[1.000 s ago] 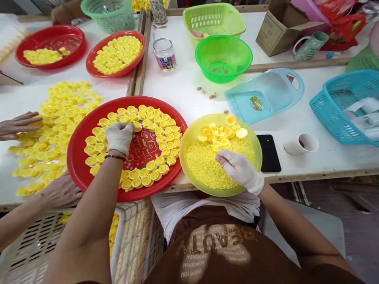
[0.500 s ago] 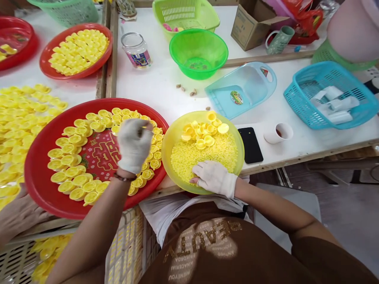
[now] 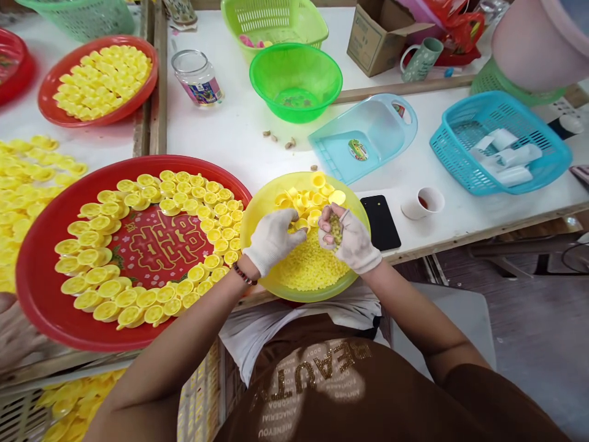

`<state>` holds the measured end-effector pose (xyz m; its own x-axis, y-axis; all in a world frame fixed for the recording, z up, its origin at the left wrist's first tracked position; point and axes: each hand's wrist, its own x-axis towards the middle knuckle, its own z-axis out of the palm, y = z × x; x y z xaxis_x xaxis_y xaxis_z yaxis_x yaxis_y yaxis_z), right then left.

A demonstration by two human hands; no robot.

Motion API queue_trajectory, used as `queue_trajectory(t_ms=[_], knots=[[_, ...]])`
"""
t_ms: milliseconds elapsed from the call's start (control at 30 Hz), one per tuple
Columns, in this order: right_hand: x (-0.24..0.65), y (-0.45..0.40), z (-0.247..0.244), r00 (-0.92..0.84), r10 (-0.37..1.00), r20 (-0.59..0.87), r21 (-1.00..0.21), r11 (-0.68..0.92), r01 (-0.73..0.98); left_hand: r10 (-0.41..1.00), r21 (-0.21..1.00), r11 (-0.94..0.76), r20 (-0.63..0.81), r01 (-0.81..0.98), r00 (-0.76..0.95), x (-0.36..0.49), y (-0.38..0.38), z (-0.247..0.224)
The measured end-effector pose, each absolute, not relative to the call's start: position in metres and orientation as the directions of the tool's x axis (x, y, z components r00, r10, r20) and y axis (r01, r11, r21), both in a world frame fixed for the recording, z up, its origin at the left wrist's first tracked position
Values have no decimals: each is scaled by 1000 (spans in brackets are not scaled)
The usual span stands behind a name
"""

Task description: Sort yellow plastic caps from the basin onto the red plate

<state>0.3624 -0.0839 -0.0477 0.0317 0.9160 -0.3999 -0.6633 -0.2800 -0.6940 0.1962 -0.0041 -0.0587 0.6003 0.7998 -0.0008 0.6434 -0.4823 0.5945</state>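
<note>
Two hands in white knit gloves, both at a translucent yellow bowl [image 3: 261,199] on the white desk [image 3: 221,141]. In the right hand [image 3: 352,239], fingers curled round a clutch of yellow pellets [image 3: 308,270], bare fingertips poking out of the knit. At the left hand [image 3: 272,240], thumb and forefinger slightly parted beside the cups — cannot tell whether pinching one. Inside the bowl, a bed of matte, grainy pellets, with smooth, shallow yellow cups [image 3: 318,180] heaped at the far side.

Left of the bowl, a wide, glossy red tray [image 3: 39,270]: several rows of small round yellow pieces [image 3: 110,288] with little tabs, ringed round a printed centre of gold outlines and flowers. Farther back, an orange-red tray [image 3: 147,86] packed with more yellow pieces.

Beyond the yellow bowl, a round green bowl [image 3: 294,101], a slatted green basket [image 3: 276,21] with bits of pink, and a clear jar [image 3: 196,77]. Toward the right, a translucent blue scoop [image 3: 377,132], a black phone [image 3: 381,224], a paper cup [image 3: 414,207] of reddish-brown liquid, and a perforated blue basket [image 3: 460,162] — white rolls [image 3: 518,156] inside.
</note>
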Motion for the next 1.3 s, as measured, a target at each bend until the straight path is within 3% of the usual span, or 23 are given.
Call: queue_trajectory(t_ms=[100, 300, 433, 633, 800, 1033, 1300], knots=[[358, -73, -41, 121, 935, -333, -731, -174, -660, 775, 651, -470, -19, 597, 631, 190, -23, -51], [334, -62, -37, 307, 947, -95, -874, 68, -481, 736, 688, -511, 41, 516, 675, 189, -42, -52], [330, -63, -38, 339, 940, -30, -880, 137, -456, 755, 705, -496, 61, 507, 653, 189, -43, -53], [342, -67, -32, 331, 936, -124, -837, 80, -541, 780, 725, -496, 129, 478, 613, 182, -46, -54], [349, -76, -29, 313, 935, -169, -828, 38, -559, 787, 827, -416, 118, 379, 606, 174, -49, -56], [334, -78, -37, 297, 951, -84, -834, 96, -543, 756, 752, -484, 102, 447, 647, 179, -55, -54], [341, -74, -30, 299, 938, -175, -815, 32, -578, 754, 795, -471, 137, 383, 642, 174, -60, -52]])
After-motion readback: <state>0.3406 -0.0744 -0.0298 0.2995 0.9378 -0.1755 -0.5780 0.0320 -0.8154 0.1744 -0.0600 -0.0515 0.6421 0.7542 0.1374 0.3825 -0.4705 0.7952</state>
